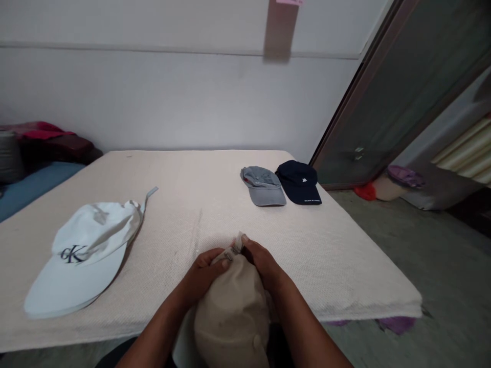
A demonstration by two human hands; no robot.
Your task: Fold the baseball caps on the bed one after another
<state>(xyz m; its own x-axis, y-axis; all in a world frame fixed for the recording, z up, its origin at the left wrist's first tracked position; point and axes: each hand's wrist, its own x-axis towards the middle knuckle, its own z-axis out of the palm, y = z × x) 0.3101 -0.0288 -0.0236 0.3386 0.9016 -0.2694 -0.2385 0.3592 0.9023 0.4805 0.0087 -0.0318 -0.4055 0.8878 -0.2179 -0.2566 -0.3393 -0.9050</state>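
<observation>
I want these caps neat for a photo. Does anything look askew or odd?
Slightly: left of the held beige cap, the white cap has its strap sticking out loose behind, and its crown is creased. Beside the navy cap, the grey cap looks slumped on top. I see no spills.

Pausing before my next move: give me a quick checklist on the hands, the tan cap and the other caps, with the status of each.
1. Left hand gripping the tan cap: ok, at its strap side.
2. Right hand gripping it too: ok, fingers at the back strap.
3. Back strap fastened: cannot tell, fingers partly cover it.
4. White cap with its strap end tucked in: not ok, it sticks out.
5. Grey cap and navy cap clear of both hands: ok, they lie farther back, to the right.
</observation>
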